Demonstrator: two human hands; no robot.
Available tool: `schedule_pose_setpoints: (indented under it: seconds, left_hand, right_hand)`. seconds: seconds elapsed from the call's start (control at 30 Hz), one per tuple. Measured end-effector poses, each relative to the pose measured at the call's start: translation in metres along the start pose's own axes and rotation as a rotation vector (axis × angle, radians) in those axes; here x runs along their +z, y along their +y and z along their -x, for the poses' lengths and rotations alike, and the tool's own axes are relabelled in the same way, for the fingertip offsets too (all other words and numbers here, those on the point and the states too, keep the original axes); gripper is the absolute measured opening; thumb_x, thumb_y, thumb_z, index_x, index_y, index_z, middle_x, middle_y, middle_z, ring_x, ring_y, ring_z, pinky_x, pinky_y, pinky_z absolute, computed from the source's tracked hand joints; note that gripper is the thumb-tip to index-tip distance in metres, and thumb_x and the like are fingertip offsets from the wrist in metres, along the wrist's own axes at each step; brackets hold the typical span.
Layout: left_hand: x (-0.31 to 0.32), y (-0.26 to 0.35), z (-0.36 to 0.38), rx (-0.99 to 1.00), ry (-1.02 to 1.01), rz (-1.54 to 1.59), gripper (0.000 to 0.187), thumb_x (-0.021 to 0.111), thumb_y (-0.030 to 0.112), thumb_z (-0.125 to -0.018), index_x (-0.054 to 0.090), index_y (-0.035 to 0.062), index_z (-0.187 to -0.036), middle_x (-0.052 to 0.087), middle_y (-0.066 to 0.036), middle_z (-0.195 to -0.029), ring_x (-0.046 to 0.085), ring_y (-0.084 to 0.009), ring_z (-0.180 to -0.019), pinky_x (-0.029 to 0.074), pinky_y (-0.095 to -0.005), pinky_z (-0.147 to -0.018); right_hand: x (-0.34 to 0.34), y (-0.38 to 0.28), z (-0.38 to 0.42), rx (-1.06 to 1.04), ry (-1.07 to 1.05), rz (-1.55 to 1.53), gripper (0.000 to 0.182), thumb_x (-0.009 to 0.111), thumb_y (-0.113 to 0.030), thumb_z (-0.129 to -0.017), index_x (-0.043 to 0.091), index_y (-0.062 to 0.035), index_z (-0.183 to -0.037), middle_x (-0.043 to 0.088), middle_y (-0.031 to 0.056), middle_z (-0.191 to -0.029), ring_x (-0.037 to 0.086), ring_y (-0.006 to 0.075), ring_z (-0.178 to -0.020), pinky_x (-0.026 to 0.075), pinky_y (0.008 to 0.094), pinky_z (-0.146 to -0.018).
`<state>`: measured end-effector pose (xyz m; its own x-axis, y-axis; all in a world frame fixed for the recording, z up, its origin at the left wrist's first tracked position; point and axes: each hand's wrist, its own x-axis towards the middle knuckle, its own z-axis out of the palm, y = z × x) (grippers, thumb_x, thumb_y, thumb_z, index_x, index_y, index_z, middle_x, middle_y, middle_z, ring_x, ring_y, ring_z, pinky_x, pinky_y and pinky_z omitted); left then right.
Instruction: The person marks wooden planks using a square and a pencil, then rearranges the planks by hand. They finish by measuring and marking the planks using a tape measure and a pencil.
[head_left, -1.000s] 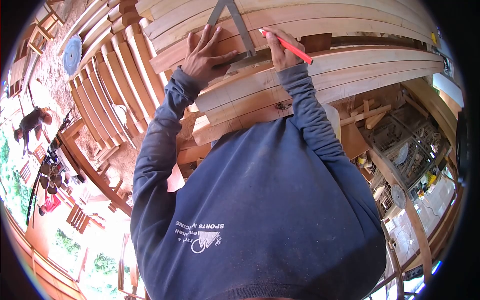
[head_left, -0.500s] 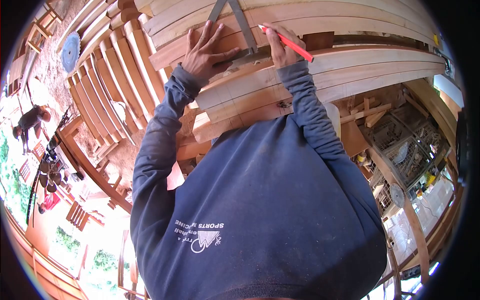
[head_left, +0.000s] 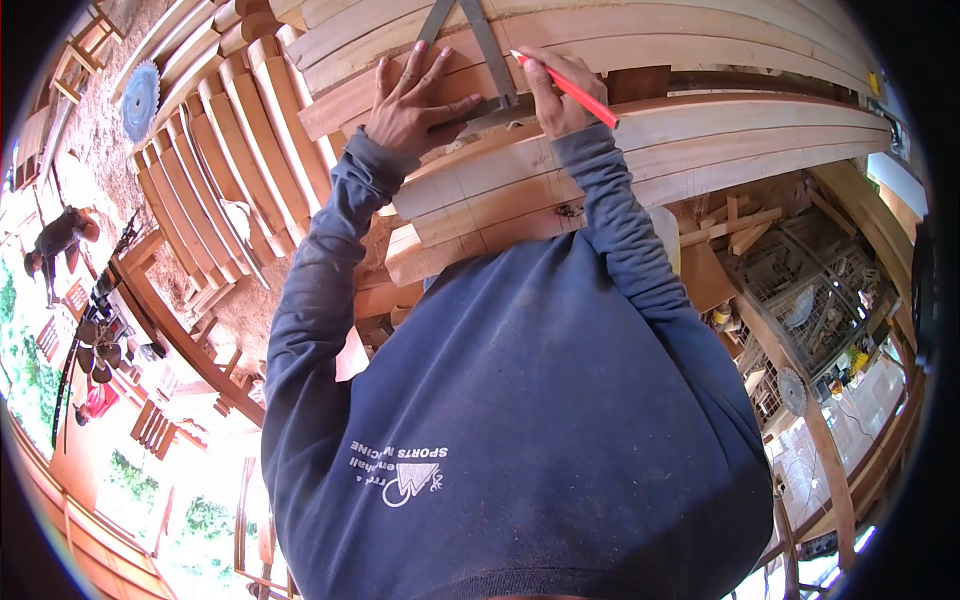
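My left hand [head_left: 405, 110] lies flat with fingers spread on a wooden board [head_left: 340, 113]. Its fingertips are at the left leg of a flat grey metal square [head_left: 488, 55], whose two legs meet toward the top edge of the view. The thumb points right, toward the foot of the square's right leg. In my right hand [head_left: 562, 100] is a red carpenter's pencil [head_left: 585, 98], gripped between thumb and fingers. The pencil's pale tip is just right of the right leg, close over the boards. Thin pencil lines cross the nearer boards [head_left: 470, 195].
Curved wooden pieces [head_left: 225, 130] stand in a row at the left, with a blue circular saw blade [head_left: 141, 103] beyond them. Wire crates [head_left: 810, 280] hold offcuts at the right, near another round blade [head_left: 792, 392]. A person [head_left: 65, 240] is in the far left background.
My right hand and the pencil have shifted slightly left, bringing the tip nearer the square's right leg. My left hand and the square stay almost where they were.
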<state>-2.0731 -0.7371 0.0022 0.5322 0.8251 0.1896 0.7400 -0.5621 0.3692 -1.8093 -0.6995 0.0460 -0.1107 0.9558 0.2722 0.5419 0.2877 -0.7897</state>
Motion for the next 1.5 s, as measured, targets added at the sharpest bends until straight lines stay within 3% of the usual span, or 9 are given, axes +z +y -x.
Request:
schedule_pose_setpoints:
  seconds: [0.27, 0.53, 0.87, 1.0, 1.1, 1.2, 1.23, 1.33, 1.5]
  left_hand:
    - [-0.002, 0.0, -0.003, -0.012, 0.028, 0.023, 0.059, 0.085, 0.044, -0.077, 0.071, 0.05, -0.133, 0.039, -0.01, -0.169, 0.032, -0.0377, -0.158, 0.024, -0.0715, -0.116]
    - [-0.007, 0.001, -0.005, -0.041, -0.025, 0.03, 0.062, 0.084, 0.045, -0.077, 0.069, 0.0496, -0.138, 0.038, -0.012, -0.17, 0.031, -0.0404, -0.158, 0.022, -0.0706, -0.118]
    - [-0.004, 0.001, -0.005, -0.052, -0.009, 0.008, 0.062, 0.086, 0.047, -0.069, 0.073, 0.0516, -0.129, 0.039, -0.008, -0.169, 0.033, -0.0368, -0.157, 0.025, -0.0744, -0.116]
    - [-0.003, 0.001, -0.005, -0.055, 0.0, 0.024, 0.061, 0.085, 0.048, -0.07, 0.073, 0.0505, -0.13, 0.039, -0.009, -0.169, 0.031, -0.0376, -0.158, 0.025, -0.0761, -0.115]
    - [-0.006, 0.002, -0.007, -0.055, -0.02, 0.042, 0.06, 0.085, 0.046, -0.071, 0.073, 0.05, -0.13, 0.039, -0.009, -0.169, 0.03, -0.0377, -0.159, 0.025, -0.0761, -0.116]
    - [-0.008, 0.003, -0.006, -0.069, -0.023, 0.044, 0.06, 0.085, 0.045, -0.071, 0.073, 0.0495, -0.13, 0.039, -0.009, -0.169, 0.029, -0.0375, -0.159, 0.025, -0.076, -0.116]
    - [-0.008, 0.004, -0.006, -0.075, -0.024, 0.045, 0.06, 0.086, 0.045, -0.071, 0.073, 0.0493, -0.13, 0.039, -0.009, -0.169, 0.029, -0.0375, -0.159, 0.025, -0.076, -0.116]
    - [-0.012, 0.004, -0.008, -0.071, -0.063, 0.045, 0.063, 0.086, 0.046, -0.07, 0.072, 0.0499, -0.131, 0.037, -0.008, -0.17, 0.029, -0.0373, -0.159, 0.023, -0.0765, -0.117]
    - [-0.008, 0.003, -0.006, -0.081, -0.047, 0.07, 0.063, 0.086, 0.045, -0.069, 0.073, 0.0498, -0.13, 0.038, -0.008, -0.169, 0.029, -0.0373, -0.159, 0.022, -0.0766, -0.118]
  right_hand:
    - [0.031, 0.012, -0.034, -0.225, 0.033, 0.129, 0.014, 0.072, -0.018, -0.096, 0.078, -0.0084, -0.104, 0.078, 0.0098, -0.095, 0.071, 0.0325, -0.085, 0.058, 0.0408, -0.079]
    - [0.001, 0.004, -0.018, -0.058, -0.168, 0.099, 0.013, 0.07, -0.015, -0.096, 0.078, -0.0075, -0.103, 0.078, 0.0117, -0.094, 0.072, 0.0327, -0.08, 0.059, 0.0411, -0.076]
    - [0.064, 0.017, -0.09, 0.004, 0.01, 0.057, 0.021, 0.071, -0.027, -0.097, 0.079, -0.0133, -0.111, 0.078, 0.0129, -0.101, 0.076, 0.0329, -0.089, 0.061, 0.0403, -0.079]
    - [0.074, 0.02, -0.106, -0.004, 0.035, 0.083, 0.024, 0.071, -0.03, -0.099, 0.08, -0.0138, -0.115, 0.079, 0.0087, -0.096, 0.073, 0.021, -0.076, 0.059, 0.0327, -0.075]
    - [0.074, 0.029, -0.106, 0.015, 0.004, 0.032, 0.024, 0.072, -0.03, -0.099, 0.08, -0.0134, -0.114, 0.079, 0.0085, -0.095, 0.074, 0.0214, -0.077, 0.059, 0.0327, -0.077]
    - [0.063, 0.025, -0.098, 0.047, -0.02, 0.008, 0.019, 0.072, -0.03, -0.097, 0.08, -0.0164, -0.107, 0.079, 0.0105, -0.093, 0.077, 0.0313, -0.083, 0.061, 0.0392, -0.076]
    - [0.063, 0.022, -0.098, 0.107, -0.056, 0.03, 0.021, 0.069, -0.027, -0.101, 0.08, -0.0097, -0.108, 0.079, 0.0106, -0.094, 0.076, 0.0248, -0.08, 0.06, 0.0333, -0.077]
    - [0.075, 0.021, -0.115, -0.051, 0.044, 0.114, 0.022, 0.067, -0.026, -0.102, 0.08, -0.0092, -0.106, 0.079, 0.0122, -0.095, 0.077, 0.0267, -0.082, 0.06, 0.0342, -0.077]
    - [0.062, 0.02, -0.105, -0.013, -0.02, 0.113, 0.022, 0.067, -0.028, -0.101, 0.08, -0.0119, -0.107, 0.079, 0.0132, -0.097, 0.077, 0.0281, -0.084, 0.06, 0.0365, -0.078]
